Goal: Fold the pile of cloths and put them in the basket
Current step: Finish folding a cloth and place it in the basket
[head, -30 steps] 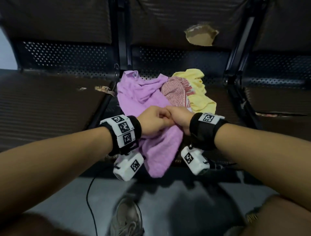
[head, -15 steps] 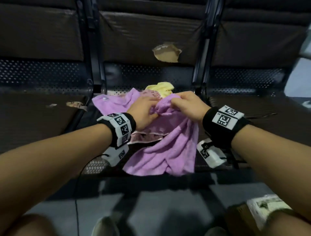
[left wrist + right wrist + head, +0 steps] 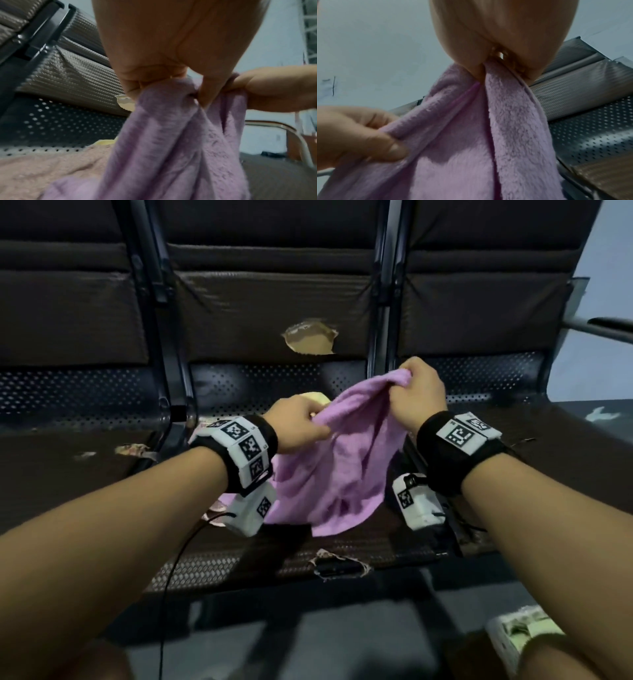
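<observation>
A fluffy purple cloth [image 3: 342, 460] hangs lifted above the middle bench seat, its lower end still draped on the seat. My left hand [image 3: 301, 424] pinches its top edge on the left, and my right hand [image 3: 416, 392] grips a corner higher up on the right. Both wrist views show the purple cloth [image 3: 171, 142] [image 3: 471, 135] bunched between thumb and fingers. Behind the left hand a yellow cloth [image 3: 317, 398] peeks out. A pink cloth [image 3: 51, 169] lies on the seat beneath. No basket is in view.
The cloths lie on a dark perforated metal bench [image 3: 239, 563] with padded backrests; the middle backrest has a torn hole [image 3: 310, 342]. A black cable [image 3: 174, 577] hangs from my left wrist. A metal armrest [image 3: 603, 328] sits far right. A shoe [image 3: 517, 631] rests on the grey floor.
Both hands have lifted the purple cloth off the pile and moved apart, the right hand rising higher and further right. The view has tilted up toward the backrests.
</observation>
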A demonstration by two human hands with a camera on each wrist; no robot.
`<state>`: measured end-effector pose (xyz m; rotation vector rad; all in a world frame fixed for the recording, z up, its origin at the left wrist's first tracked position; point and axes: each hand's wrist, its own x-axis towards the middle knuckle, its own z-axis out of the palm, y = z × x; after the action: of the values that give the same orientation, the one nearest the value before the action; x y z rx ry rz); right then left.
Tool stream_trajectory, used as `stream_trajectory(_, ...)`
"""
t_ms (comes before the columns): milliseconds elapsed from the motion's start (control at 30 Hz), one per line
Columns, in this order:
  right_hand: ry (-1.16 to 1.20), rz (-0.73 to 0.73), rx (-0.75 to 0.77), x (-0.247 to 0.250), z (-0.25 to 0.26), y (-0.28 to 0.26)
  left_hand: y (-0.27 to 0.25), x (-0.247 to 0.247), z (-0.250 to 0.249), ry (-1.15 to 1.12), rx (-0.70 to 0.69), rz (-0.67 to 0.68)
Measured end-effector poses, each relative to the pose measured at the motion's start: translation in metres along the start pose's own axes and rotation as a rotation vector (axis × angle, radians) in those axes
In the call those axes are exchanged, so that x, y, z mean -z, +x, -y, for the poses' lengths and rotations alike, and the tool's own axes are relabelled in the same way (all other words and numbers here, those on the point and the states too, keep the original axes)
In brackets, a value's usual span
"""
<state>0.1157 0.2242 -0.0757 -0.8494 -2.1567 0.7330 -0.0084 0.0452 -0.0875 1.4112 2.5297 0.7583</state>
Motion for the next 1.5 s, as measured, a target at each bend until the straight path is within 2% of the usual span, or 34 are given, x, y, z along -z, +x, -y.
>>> stream_trajectory(67, -0.032, 0.058, -0.005, 0.002, -0.009, -0.005, -0.010, -0.006, 0.013, 0.162, 0.016, -0.014)
stream_trajectory(133, -0.044, 0.222, -0.002, 0.001, -0.013, -0.010, -0.020, -0.016, 0.021, 0.183, 0.016, -0.041)
stream_trajectory(267, -0.147, 0.697, -0.082, -0.004, -0.011, -0.034, -0.033, -0.022, 0.020, -0.004, 0.020, -0.102)
stream_trajectory(333, -0.063, 0.889, -0.188, -0.009, -0.006, -0.051, -0.037, -0.022, 0.017, -0.080, 0.014, -0.155)
stream_trajectory(433, 0.146, 1.006, -0.270, -0.013, 0.003, -0.065, -0.041, -0.027, 0.007, -0.164, -0.027, -0.165)
stream_trajectory(500, 0.234, 0.957, -0.273, -0.012, 0.007, -0.063, -0.044, -0.032, 0.003, -0.176, -0.038, -0.151)
stream_trajectory(600, 0.345, 0.805, -0.224, -0.009, 0.008, -0.056, -0.046, -0.031, 0.006, -0.173, -0.041, -0.126)
stream_trajectory(700, 0.215, 0.611, -0.054, -0.004, 0.003, -0.048, -0.049, -0.028, 0.014, -0.097, -0.028, 0.020)
stream_trajectory(767, 0.104, 0.549, 0.057, -0.006, 0.000, -0.047, -0.051, -0.028, 0.014, -0.062, -0.021, 0.085)
stream_trajectory(833, 0.015, 0.471, 0.116, -0.007, -0.003, -0.046, -0.052, -0.028, 0.011, -0.071, -0.013, 0.088)
stream_trajectory(900, -0.019, 0.371, 0.109, -0.005, -0.004, -0.043, -0.051, -0.028, 0.007, -0.021, -0.034, 0.022)
stream_trajectory(967, -0.024, 0.402, 0.106, -0.004, -0.002, -0.041, -0.048, -0.026, 0.006, 0.042, -0.036, -0.104)
stream_trajectory(1067, -0.062, 0.682, 0.080, -0.007, 0.003, -0.049, -0.046, -0.021, 0.008, 0.176, 0.019, -0.291)
stream_trajectory(1133, -0.026, 0.789, 0.039, -0.010, 0.007, -0.057, -0.045, -0.019, 0.012, 0.179, -0.021, -0.351)
stream_trajectory(1167, 0.002, 0.776, 0.046, -0.010, 0.008, -0.058, -0.045, -0.019, 0.014, 0.156, -0.054, -0.358)
stream_trajectory(1333, 0.074, 0.477, 0.194, -0.009, 0.012, -0.051, -0.046, -0.022, 0.014, 0.224, -0.144, -0.318)
stream_trajectory(1400, 0.038, 0.403, 0.211, -0.006, 0.010, -0.050, -0.047, -0.024, 0.013, 0.109, -0.158, -0.272)
stream_trajectory(1500, 0.002, 0.272, 0.222, 0.000, 0.007, -0.047, -0.047, -0.025, 0.006, -0.191, -0.119, -0.132)
